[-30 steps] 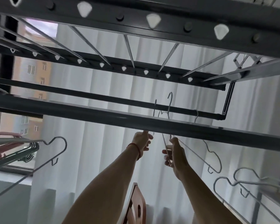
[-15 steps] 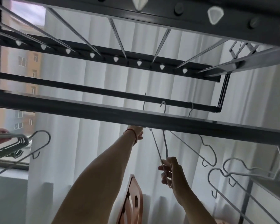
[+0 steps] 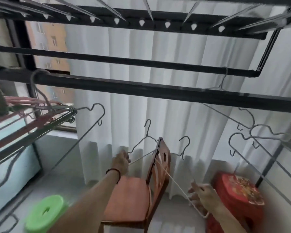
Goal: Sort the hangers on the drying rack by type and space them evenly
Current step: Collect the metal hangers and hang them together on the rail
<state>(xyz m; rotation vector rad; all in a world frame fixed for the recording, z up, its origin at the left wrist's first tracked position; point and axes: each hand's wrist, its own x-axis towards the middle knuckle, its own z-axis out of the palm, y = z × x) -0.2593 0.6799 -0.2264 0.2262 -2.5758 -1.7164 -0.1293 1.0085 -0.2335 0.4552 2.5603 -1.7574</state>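
Note:
The dark drying rack (image 3: 141, 89) runs overhead. My left hand (image 3: 120, 163) is lowered below it and grips the shoulder of a thin wire hanger (image 3: 142, 140), hook up and off the rail. My right hand (image 3: 202, 195), lower and to the right, holds a second wire hanger (image 3: 185, 148) by its long pale bottom wire. A bunch of pink, green and wire hangers (image 3: 45, 110) hangs packed at the left end. Several wire hangers (image 3: 252, 132) hang at the right. One more wire hanger (image 3: 224, 78) hooks on the far rail.
A brown wooden chair (image 3: 129, 195) stands directly under my hands. A green stool (image 3: 44, 213) is at the lower left and a red patterned stool (image 3: 238, 189) at the lower right. White curtains (image 3: 175, 52) and a window (image 3: 47, 37) lie behind the rack.
Both hands have come down from the rail, each carrying a wire hanger off it. The view has tilted downward, so the chair and stools now show.

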